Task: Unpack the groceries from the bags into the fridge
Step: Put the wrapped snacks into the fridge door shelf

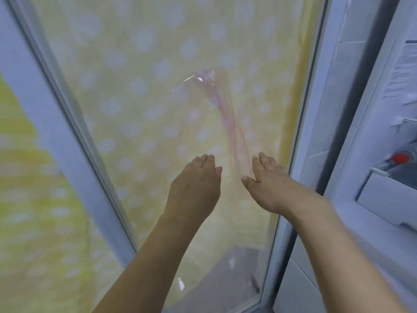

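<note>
The right hand [266, 177] reaches forward with fingers straight and close together, thumb spread to the side; whether the thumb and forefinger nip the near end of the thin pinkish plastic bag [223, 118] cannot be told, since the film is blurred just where it meets the hand. The left hand [196, 179] lies level with it, fingers likewise extended and relaxed, holding nothing, a little apart from the bag's near end.

The bag is stretched into a long twisted strand. Its long axis runs away from the fingers, from just beside the right thumb up and slightly leftward to a crumpled, glinting end farther in. So the bag lies ahead of both hands, between them at its near end, and the right hand is plainly the nearer one.

Beneath everything is a glass shelf [126, 91] of the fridge, through which a yellow cloth with pale dots shows. To the right stands the fridge door [383, 154], its rack holding something with a red cap [400, 158].

Judging from this, the next move would be gathering the strand from its near end.
</note>
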Available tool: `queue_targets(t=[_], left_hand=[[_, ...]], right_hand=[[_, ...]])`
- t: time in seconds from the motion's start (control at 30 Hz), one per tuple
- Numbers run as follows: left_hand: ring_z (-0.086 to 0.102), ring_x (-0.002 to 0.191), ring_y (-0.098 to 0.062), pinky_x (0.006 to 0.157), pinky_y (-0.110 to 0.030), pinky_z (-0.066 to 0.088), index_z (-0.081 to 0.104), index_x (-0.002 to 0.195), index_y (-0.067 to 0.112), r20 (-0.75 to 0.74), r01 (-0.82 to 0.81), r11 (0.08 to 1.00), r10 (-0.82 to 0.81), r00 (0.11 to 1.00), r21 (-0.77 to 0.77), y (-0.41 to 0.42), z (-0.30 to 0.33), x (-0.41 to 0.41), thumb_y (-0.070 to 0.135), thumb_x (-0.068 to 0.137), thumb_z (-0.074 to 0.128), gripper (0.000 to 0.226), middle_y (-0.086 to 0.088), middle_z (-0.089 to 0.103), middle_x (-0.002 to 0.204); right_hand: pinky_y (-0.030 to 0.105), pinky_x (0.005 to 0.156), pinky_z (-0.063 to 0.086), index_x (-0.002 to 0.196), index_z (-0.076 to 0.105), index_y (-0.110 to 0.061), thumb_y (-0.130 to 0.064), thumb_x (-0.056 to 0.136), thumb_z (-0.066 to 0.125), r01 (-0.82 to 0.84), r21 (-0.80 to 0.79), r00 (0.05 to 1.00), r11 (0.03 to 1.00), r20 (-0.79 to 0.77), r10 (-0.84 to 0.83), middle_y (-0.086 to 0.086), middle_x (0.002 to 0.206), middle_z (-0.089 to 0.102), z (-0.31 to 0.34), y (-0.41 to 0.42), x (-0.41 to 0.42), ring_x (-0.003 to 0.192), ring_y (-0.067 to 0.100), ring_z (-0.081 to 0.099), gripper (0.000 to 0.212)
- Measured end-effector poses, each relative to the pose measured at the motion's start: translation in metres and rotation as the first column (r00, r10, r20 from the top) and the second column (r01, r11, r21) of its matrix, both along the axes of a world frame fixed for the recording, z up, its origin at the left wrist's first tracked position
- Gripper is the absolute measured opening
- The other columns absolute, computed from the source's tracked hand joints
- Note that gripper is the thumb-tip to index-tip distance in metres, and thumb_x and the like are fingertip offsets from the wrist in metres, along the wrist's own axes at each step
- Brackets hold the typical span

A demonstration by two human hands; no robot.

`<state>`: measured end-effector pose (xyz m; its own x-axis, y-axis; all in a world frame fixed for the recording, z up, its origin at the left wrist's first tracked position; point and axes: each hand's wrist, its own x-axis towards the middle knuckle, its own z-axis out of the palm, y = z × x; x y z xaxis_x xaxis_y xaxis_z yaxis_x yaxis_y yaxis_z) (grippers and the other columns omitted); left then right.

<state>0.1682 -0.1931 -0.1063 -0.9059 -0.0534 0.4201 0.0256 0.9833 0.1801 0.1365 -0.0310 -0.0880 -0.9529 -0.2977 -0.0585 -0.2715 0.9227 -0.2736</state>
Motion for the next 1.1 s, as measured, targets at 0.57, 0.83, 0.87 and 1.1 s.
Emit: queue_targets(t=[0.57, 0.83, 0.87, 1.1], left_hand=[[0.046, 0.131, -0.022, 0.096, -0.037, 0.044, 0.043, 0.144, 0.013, -0.015, -0.485, 0.874, 0.485, 0.874, 0.020, -0.166, -0.005, 0.167, 0.038, 0.103, 0.024, 0.052, -0.002, 0.048, 0.146], [0.033, 0.144, -0.019, 0.112, -0.030, 0.028, 0.036, 0.149, 0.012, -0.005, -0.675, 0.737, 0.676, 0.737, 0.037, -0.215, 0.000, 0.244, 0.035, 0.105, 0.028, 0.050, -0.006, 0.039, 0.154], [0.032, 0.144, -0.019, 0.112, -0.030, 0.027, 0.036, 0.150, 0.012, -0.008, -0.691, 0.722, 0.692, 0.722, 0.043, -0.217, 0.000, 0.252, 0.034, 0.105, 0.028, 0.051, -0.005, 0.039, 0.154], [0.051, 0.116, -0.023, 0.080, -0.033, 0.038, 0.047, 0.134, 0.013, 0.038, -0.821, 0.571, 0.820, 0.571, 0.004, -0.231, -0.001, 0.318, 0.034, 0.104, 0.028, 0.041, -0.004, 0.056, 0.128]], right_hand=[[0.039, 0.122, -0.002, 0.155, -0.003, -0.008, -0.034, 0.105, 0.026, -0.566, 0.032, 0.823, 0.824, -0.039, 0.567, 0.009, 0.163, -0.012, 0.004, -0.219, 0.094, 0.150, 0.023, -0.009, 0.064], [0.038, 0.122, -0.004, 0.155, -0.007, -0.009, -0.035, 0.105, 0.023, -0.684, 0.116, 0.722, 0.721, -0.035, 0.691, 0.005, 0.162, -0.016, 0.024, -0.268, 0.149, 0.150, 0.020, -0.012, 0.064], [0.038, 0.122, -0.005, 0.155, -0.008, -0.009, -0.035, 0.105, 0.023, -0.702, 0.117, 0.703, 0.702, -0.038, 0.710, 0.005, 0.162, -0.017, 0.026, -0.273, 0.154, 0.150, 0.020, -0.013, 0.064], [0.038, 0.122, -0.004, 0.155, -0.006, -0.008, -0.037, 0.104, 0.023, -0.839, 0.096, 0.535, 0.535, -0.036, 0.844, 0.007, 0.163, -0.014, 0.012, -0.327, 0.204, 0.150, 0.021, -0.011, 0.065]])
